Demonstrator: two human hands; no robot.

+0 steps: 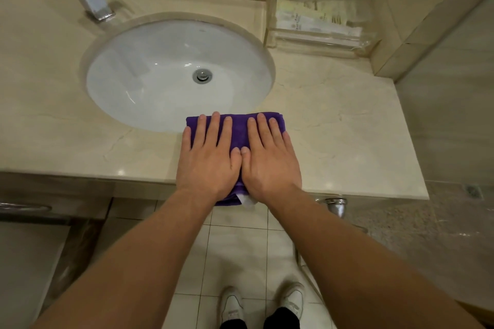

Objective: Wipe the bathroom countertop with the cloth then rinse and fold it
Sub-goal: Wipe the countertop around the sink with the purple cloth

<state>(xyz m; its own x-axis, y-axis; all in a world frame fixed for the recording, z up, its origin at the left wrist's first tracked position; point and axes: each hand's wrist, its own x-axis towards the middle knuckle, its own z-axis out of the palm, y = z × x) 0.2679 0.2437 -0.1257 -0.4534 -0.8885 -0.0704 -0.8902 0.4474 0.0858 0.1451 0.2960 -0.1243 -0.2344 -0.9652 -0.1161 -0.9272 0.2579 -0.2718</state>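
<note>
Folded cloth [236, 128] at the bench's [347, 128] front edge, just before the sink [149, 83]. Left hand [207, 160] and right hand [270, 160] press it, fingers [213, 131] straight and flat. Smooth evenly outward. The near end apparently overhangs, so slide it inward.

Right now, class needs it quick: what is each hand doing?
Left hand: open, fingers straight, pressing flat on the purple cloth.
Right hand: open, fingers straight, pressing flat on the same cloth beside the left.
</note>
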